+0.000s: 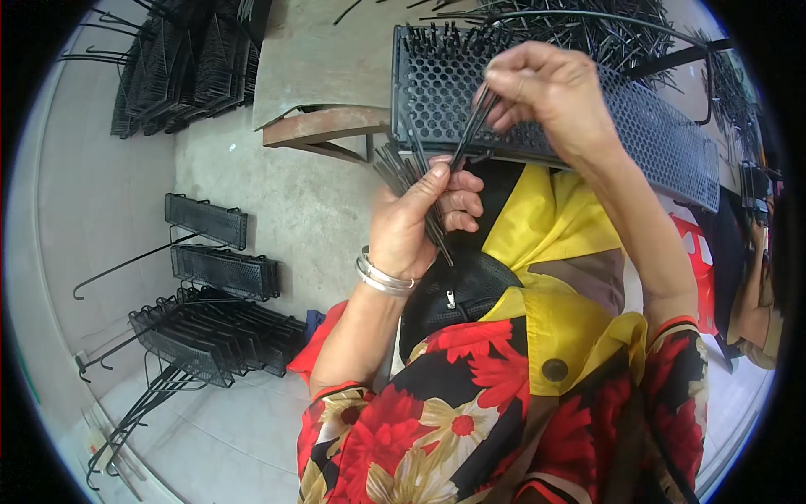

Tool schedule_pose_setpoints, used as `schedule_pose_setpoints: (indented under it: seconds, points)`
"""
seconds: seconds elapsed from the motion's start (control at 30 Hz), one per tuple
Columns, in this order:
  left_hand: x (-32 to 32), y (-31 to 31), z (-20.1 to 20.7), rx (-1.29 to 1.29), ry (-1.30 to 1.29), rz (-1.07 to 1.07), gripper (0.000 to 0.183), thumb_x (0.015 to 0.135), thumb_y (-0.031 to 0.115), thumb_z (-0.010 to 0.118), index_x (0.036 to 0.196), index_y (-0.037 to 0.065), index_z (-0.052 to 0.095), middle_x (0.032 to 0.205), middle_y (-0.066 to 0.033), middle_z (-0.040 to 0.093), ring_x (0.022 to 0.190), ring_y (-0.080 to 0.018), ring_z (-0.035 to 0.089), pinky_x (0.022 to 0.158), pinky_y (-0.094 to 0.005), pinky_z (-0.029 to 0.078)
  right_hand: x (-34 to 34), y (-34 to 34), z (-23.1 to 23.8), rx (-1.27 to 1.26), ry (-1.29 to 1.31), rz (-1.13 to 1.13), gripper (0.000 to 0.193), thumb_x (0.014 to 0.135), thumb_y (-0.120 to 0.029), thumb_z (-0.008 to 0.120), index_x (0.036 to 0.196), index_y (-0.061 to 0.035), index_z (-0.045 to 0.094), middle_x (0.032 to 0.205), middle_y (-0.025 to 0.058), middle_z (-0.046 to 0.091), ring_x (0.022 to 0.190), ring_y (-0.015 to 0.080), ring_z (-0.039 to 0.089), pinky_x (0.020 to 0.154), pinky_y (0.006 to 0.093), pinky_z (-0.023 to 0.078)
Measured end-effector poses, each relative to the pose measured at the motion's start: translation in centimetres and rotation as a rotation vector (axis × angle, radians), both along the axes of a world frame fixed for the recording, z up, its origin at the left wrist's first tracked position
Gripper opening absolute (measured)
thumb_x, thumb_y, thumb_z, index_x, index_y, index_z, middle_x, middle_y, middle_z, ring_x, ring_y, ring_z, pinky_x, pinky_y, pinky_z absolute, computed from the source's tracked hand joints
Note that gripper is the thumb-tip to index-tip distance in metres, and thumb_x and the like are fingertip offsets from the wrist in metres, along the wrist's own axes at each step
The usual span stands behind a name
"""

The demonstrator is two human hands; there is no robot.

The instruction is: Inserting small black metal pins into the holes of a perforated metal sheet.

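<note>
Pale concrete floor [277, 202] runs under everything, turning to light tiles toward seven o'clock. Nearest, at six o'clock, the person's lap shows a red, black and cream floral garment [470, 420] with a yellow panel over it and a black mesh pouch [457, 290] lying on it. Just above that, near the centre, the left hand [416, 223] with silver bangles [382, 277] at the wrist is closed around a bundle of thin black rods [411, 172], thumb pressed along them, the rods fanning out above the fist and poking out below it. At one o'clock from it the right hand [546, 92] has fingertips drawn together, pinching a couple of rods [470, 134] that slant down to the bundle. Directly behind both hands sits a black perforated panel [655, 139], tilted, with short rods standing up from holes along its far edge; it rests at the edge of a grey bench [327, 59]. Farther off at twelve to one o'clock a heap of loose black rods [588, 29] covers the bench. On the floor at nine o'clock lie perforated racks with long hooks [222, 269], and at eleven o'clock more stacked black racks [185, 67]. At three o'clock stands a red plastic stool [697, 252], with another person's arm [756, 311] beyond it.
</note>
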State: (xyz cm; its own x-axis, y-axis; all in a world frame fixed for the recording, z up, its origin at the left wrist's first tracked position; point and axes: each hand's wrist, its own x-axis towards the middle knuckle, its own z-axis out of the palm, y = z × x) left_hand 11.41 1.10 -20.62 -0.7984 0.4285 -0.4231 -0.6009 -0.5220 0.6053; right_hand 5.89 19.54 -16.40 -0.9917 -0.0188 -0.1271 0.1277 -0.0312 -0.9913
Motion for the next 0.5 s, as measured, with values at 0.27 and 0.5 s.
schedule_pose_setpoints:
  seconds: [0.27,0.5]
  points:
    - [0.0,0.0,-0.2,0.049,-0.063,0.028,0.028,0.088,0.018,0.049,0.104,-0.005,0.050,0.087,-0.0165,0.059,0.068,-0.0219,0.060,0.056,-0.0312,0.052,-5.1,-0.8,0.7,0.059,0.362,-0.200,0.008,0.080,-0.003,0.057,0.085,0.0014,0.060,0.070,0.0067,0.064,0.059,0.0092,0.059,0.052,0.0192,0.048]
    - [0.0,-0.2,-0.1,0.067,-0.073,0.025,0.028,0.088,0.018,0.050,0.104,-0.005,0.049,0.087,-0.0167,0.059,0.068,-0.0220,0.060,0.055,-0.0310,0.051,-5.5,-2.0,0.2,0.446,0.496,-0.167,0.007,0.077,-0.005,0.058,0.081,0.0002,0.061,0.068,0.0075,0.063,0.059,0.0107,0.060,0.054,0.0224,0.047]
